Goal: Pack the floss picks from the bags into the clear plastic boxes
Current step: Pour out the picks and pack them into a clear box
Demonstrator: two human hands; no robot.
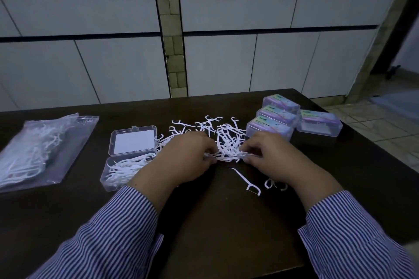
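Note:
A loose pile of white floss picks (223, 136) lies in the middle of the dark table (226, 222). My left hand (187, 158) and my right hand (269, 156) face each other at the pile's near edge, both pinching one bunch of picks (227, 156) between them. An open clear plastic box (127, 163) sits left of my left hand, its lid (133, 140) folded back and its tray partly filled with picks. A clear bag (43, 149) with more picks lies at the far left.
Several closed clear boxes with purple labels (280, 116) stand at the back right, one (319, 123) apart near the table's right edge. A single pick (246, 181) and a few strays (275, 184) lie near my right wrist. White cabinets stand behind the table.

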